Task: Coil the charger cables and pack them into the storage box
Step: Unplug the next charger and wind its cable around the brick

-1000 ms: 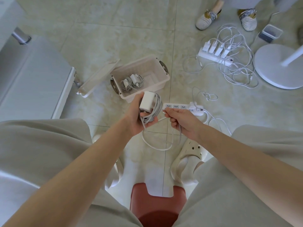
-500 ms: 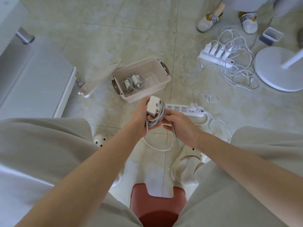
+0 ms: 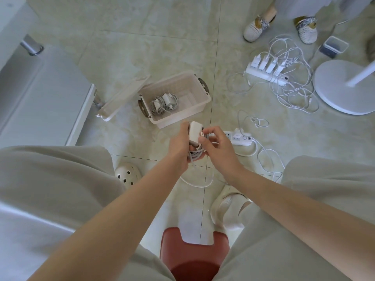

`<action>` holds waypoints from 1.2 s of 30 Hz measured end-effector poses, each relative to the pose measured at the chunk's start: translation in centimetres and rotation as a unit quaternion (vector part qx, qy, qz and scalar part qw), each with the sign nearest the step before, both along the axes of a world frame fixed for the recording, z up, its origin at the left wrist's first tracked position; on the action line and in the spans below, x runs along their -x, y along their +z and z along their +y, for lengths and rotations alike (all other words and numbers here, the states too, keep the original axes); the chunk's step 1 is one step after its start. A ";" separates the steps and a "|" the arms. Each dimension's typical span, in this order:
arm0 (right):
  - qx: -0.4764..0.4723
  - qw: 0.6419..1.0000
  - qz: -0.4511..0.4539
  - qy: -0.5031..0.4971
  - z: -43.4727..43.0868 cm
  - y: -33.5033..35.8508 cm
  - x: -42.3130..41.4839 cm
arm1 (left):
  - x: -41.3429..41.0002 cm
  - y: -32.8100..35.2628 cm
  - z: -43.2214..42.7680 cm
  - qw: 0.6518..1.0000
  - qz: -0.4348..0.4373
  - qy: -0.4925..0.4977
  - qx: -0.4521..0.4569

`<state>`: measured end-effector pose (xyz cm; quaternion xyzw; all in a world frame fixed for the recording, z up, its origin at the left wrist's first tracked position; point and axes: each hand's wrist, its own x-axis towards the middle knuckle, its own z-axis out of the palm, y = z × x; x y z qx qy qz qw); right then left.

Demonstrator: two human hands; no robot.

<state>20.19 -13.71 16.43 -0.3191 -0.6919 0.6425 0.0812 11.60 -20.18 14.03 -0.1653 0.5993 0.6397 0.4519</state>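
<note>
We see both forearms stretched forward and converging above the floor, just short of the open storage box, which already holds two coiled chargers. The left hand is wrapped around a white charger brick and its coiled cable. The right hand, fingers curled, pinches the cable's end against the brick, and a slack loop trails below.

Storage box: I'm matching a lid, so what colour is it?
Pale pinkish-beige storage box, best seen in the head view.
</note>
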 end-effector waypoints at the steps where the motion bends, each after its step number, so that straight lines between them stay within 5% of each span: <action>1: -0.014 1.000 -0.006 -0.014 -0.2 -0.3 0.1 | -0.1 -0.3 0.0 1.000 -0.008 0.000 -0.001; 6: -0.104 0.994 -0.010 -0.035 0.1 0.1 0.1 | -0.4 -2.6 -1.4 0.998 -0.030 0.022 0.058; 11: 0.095 0.994 0.058 -0.005 0.2 2.4 -0.4 | 0.6 -5.3 -5.0 0.991 -0.032 0.059 0.116; 20: -0.017 0.999 -0.034 0.016 0.9 1.7 -1.0 | 2.0 -5.0 -6.0 0.992 -0.010 0.042 0.121; 23: -0.046 0.996 -0.045 0.066 0.7 1.7 -1.4 | 2.0 -4.9 -6.0 0.982 0.057 -0.016 0.179; 31: 0.102 0.991 -0.086 0.024 2.0 2.0 -1.6 | 3.3 -4.3 -6.8 0.985 0.066 0.010 0.161; 36: 0.018 0.994 -0.087 0.056 1.2 1.7 -2.1 | 3.1 -4.0 -7.0 0.983 0.072 0.009 0.169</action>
